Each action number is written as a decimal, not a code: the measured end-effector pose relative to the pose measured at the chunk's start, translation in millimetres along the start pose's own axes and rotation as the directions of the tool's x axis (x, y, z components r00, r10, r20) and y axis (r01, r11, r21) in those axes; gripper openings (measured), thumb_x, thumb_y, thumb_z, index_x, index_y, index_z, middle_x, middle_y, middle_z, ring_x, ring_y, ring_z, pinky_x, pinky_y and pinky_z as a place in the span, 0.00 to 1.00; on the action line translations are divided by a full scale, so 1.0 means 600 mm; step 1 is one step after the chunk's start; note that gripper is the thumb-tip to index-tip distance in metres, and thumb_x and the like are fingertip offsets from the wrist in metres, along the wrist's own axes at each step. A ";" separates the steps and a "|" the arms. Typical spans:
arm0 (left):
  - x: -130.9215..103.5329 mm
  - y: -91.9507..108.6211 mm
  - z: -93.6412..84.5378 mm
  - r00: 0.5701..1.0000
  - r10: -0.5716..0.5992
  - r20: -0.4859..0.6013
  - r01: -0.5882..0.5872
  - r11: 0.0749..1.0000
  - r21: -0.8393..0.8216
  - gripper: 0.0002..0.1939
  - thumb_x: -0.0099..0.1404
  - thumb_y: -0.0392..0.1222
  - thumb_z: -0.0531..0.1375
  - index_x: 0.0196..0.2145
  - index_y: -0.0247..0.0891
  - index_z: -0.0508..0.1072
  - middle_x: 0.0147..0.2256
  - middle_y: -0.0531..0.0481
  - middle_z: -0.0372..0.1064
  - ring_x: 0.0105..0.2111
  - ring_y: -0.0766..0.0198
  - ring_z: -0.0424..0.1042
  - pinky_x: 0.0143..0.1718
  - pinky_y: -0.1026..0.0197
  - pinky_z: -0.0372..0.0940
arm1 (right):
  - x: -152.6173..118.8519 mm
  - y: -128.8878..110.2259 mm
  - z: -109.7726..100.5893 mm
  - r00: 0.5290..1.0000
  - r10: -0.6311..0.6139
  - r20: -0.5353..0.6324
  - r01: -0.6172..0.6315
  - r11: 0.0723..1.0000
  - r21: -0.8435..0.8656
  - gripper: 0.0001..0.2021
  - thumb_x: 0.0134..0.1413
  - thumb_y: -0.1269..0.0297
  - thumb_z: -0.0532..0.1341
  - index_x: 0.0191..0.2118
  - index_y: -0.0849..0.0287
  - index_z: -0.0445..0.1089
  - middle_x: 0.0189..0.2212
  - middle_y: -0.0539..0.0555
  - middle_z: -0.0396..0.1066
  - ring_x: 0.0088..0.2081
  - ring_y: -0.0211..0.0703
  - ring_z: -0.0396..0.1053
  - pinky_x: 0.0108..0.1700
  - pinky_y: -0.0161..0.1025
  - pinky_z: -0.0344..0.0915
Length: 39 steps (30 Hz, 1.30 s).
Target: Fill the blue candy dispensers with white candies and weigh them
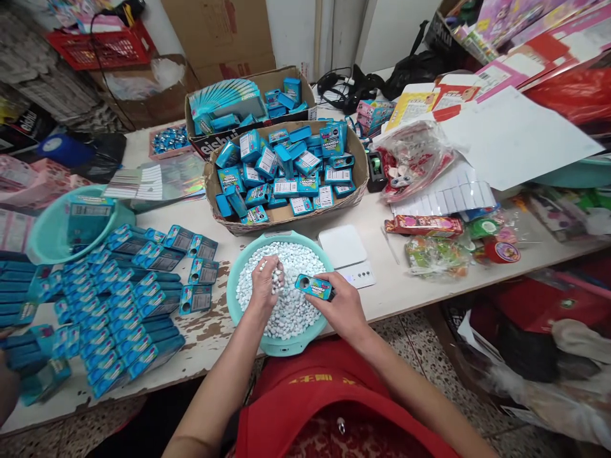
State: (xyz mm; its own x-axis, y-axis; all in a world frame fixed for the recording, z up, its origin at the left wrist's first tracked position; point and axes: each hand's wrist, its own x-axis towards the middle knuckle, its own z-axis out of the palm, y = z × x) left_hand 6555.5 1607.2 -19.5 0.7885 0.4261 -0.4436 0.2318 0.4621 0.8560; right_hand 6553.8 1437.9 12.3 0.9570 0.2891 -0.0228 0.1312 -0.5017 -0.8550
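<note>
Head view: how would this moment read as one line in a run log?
left hand: holds white pellets | right hand: holds blue box over basin | basin: more pellets | scale: right of basin

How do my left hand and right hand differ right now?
The left hand holds loose white pieces; the right hand holds one blue box. The left hand is over the left half of the green basin; the right hand is at its right rim. Both are bare.
</note>
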 end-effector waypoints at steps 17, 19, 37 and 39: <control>-0.055 0.069 0.055 0.968 0.242 -0.060 -0.250 0.944 -0.217 0.15 0.54 0.43 0.62 0.21 0.37 0.58 0.19 0.59 0.57 0.18 0.72 0.62 0.21 0.68 0.58 | 0.016 -0.045 0.031 0.985 -0.172 0.021 0.173 0.972 -0.156 0.10 0.43 0.67 0.64 0.36 0.55 0.69 0.33 0.52 0.72 0.39 0.48 0.69 0.40 0.43 0.60; -0.058 0.069 0.059 0.970 0.238 -0.049 -0.243 0.948 -0.207 0.14 0.54 0.43 0.63 0.23 0.37 0.59 0.20 0.59 0.58 0.18 0.73 0.62 0.20 0.68 0.57 | 0.016 -0.042 0.029 0.984 -0.180 0.017 0.180 0.972 -0.149 0.10 0.43 0.68 0.64 0.35 0.55 0.69 0.32 0.52 0.72 0.38 0.48 0.69 0.40 0.42 0.60; -0.061 0.061 0.082 0.964 0.249 -0.090 -0.258 0.959 -0.117 0.17 0.55 0.49 0.63 0.21 0.36 0.61 0.19 0.57 0.59 0.17 0.74 0.60 0.17 0.69 0.57 | 0.020 -0.038 0.014 0.984 -0.173 0.051 0.175 0.983 -0.046 0.11 0.41 0.71 0.64 0.35 0.55 0.69 0.32 0.51 0.71 0.37 0.46 0.69 0.38 0.40 0.62; -0.059 0.059 0.084 0.965 0.239 -0.106 -0.251 0.961 -0.115 0.18 0.54 0.49 0.64 0.21 0.36 0.61 0.18 0.58 0.59 0.16 0.75 0.58 0.16 0.70 0.55 | 0.020 -0.039 0.013 0.983 -0.177 0.053 0.179 0.983 -0.046 0.12 0.41 0.72 0.64 0.35 0.55 0.69 0.32 0.51 0.71 0.37 0.46 0.69 0.38 0.40 0.62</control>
State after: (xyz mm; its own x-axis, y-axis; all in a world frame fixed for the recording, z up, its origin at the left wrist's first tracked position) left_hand 6564.5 1569.2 40.2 0.7563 0.6041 -0.2513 -0.0407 0.4268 0.9034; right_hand 6560.3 1459.4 28.1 0.9036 0.4161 0.1015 0.3127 -0.4790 -0.8203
